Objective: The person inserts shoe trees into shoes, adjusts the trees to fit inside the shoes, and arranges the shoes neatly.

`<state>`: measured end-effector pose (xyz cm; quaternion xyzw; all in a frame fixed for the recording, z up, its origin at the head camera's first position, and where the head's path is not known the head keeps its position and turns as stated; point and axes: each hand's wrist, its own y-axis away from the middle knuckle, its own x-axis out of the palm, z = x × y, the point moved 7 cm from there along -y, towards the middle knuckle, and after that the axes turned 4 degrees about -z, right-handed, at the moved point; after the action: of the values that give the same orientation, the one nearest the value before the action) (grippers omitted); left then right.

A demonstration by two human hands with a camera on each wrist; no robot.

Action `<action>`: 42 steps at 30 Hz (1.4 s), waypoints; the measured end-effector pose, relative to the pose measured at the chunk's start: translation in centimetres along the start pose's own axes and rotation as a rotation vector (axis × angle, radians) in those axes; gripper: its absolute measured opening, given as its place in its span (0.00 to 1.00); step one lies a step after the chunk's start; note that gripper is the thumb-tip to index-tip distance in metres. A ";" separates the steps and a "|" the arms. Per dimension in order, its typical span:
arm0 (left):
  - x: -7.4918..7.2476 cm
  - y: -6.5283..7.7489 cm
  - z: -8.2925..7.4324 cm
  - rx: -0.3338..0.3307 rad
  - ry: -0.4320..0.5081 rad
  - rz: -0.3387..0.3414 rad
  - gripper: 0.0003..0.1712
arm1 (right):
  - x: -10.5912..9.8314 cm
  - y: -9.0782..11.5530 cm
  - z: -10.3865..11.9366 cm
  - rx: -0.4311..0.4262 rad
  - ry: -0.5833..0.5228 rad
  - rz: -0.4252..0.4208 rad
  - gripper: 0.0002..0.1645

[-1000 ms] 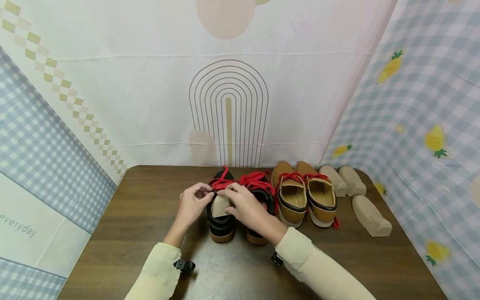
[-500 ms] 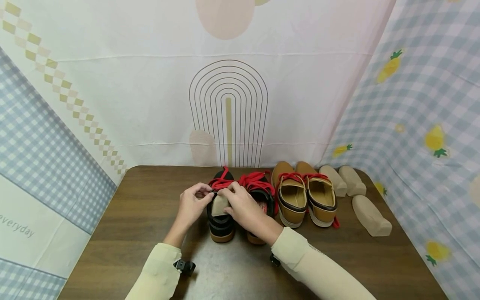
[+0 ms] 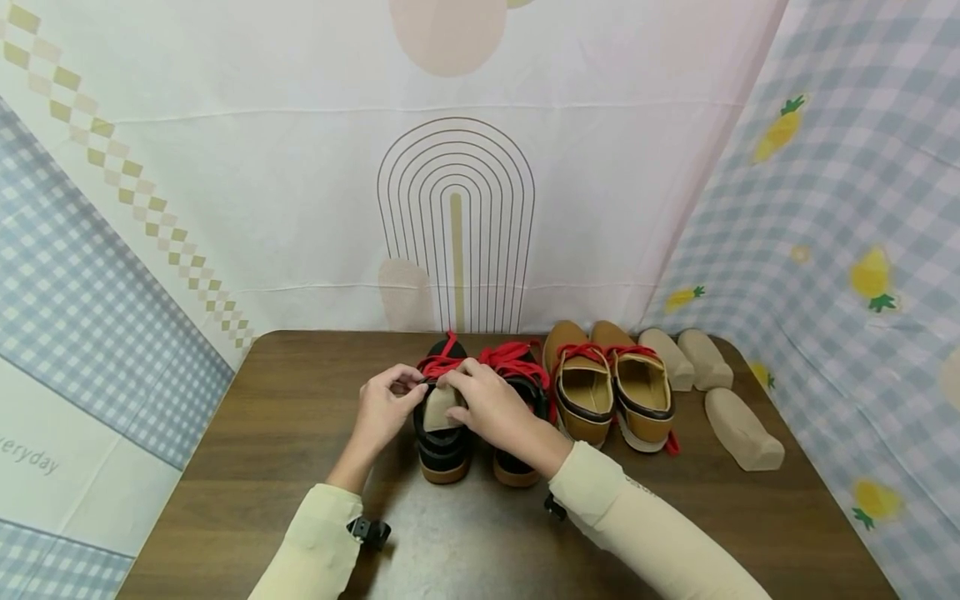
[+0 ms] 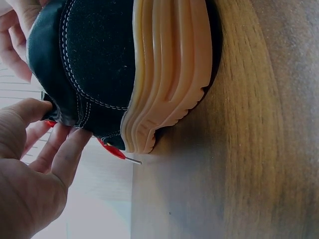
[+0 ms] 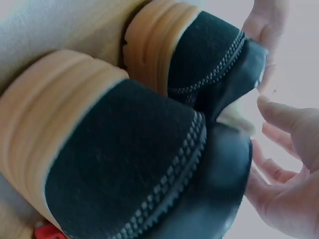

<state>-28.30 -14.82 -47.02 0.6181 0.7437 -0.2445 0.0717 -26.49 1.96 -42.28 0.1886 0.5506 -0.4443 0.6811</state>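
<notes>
Two black shoes (image 5: 119, 159): stood side by side on the counter (image 3: 300, 442), toes pointed toward the back; the right shoe (image 3: 516, 475) is partly covered by the right hand (image 3: 495, 408)
Beige insert (image 3: 441, 410): set in the opening of the left shoe (image 3: 444, 462), its broad end seen in front of the heel, its front end hidden
Left hand (image 3: 384, 407): thumb and fingers pinched on the upper edge of the left shoe, beside its laces
Right hand: fingers curled, the beige insert held between them and the thumb, which is laid against its side
Red laces (image 3: 441, 367): gathered over the fronts of the black shoes
Sole (image 4: 172, 64): thick and pale orange, rested on the counter
Tan shoes (image 3: 647, 427): two, placed just right of the black ones, also laced in red
Beige blocks (image 3: 742, 432): three, laid at the right end of the counter, two near the back edge and one closer to the front
Backdrop: white cloth (image 3: 315, 200) printed with thin arches, met at the right by blue checked cloth (image 3: 810, 333)
</notes>
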 end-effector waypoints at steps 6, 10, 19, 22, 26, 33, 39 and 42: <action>0.1 -0.1 0.2 -0.004 0.003 0.003 0.04 | -0.5 -0.9 -0.6 0.005 -0.015 0.009 0.24; 0.1 -0.1 0.2 0.000 0.006 -0.001 0.04 | -0.2 -1.6 -1.1 0.037 -0.085 0.044 0.24; 0.2 -0.1 0.0 0.012 0.012 -0.006 0.05 | 0.4 -2.4 -2.0 0.041 -0.240 0.130 0.27; 0.2 -0.1 0.1 0.007 0.010 -0.007 0.05 | 0.6 -2.5 -2.2 0.040 -0.270 0.184 0.27; 0.1 0.0 0.1 -0.002 0.014 -0.002 0.05 | 0.6 -2.7 -2.3 0.046 -0.308 0.227 0.26; 0.1 0.0 -0.1 0.003 0.013 0.000 0.05 | 0.6 -3.1 -2.1 0.071 -0.263 0.169 0.20; 0.1 0.0 -0.1 -0.001 0.017 0.007 0.05 | 0.8 -3.3 -1.8 0.117 -0.221 0.161 0.19; 0.1 0.1 -0.1 -0.004 0.018 0.008 0.05 | 0.9 -3.2 -1.7 0.123 -0.218 0.155 0.19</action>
<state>-28.23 -14.72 -46.99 0.6231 0.7424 -0.2369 0.0672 -30.12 1.14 -42.85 0.2226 0.4290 -0.4411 0.7562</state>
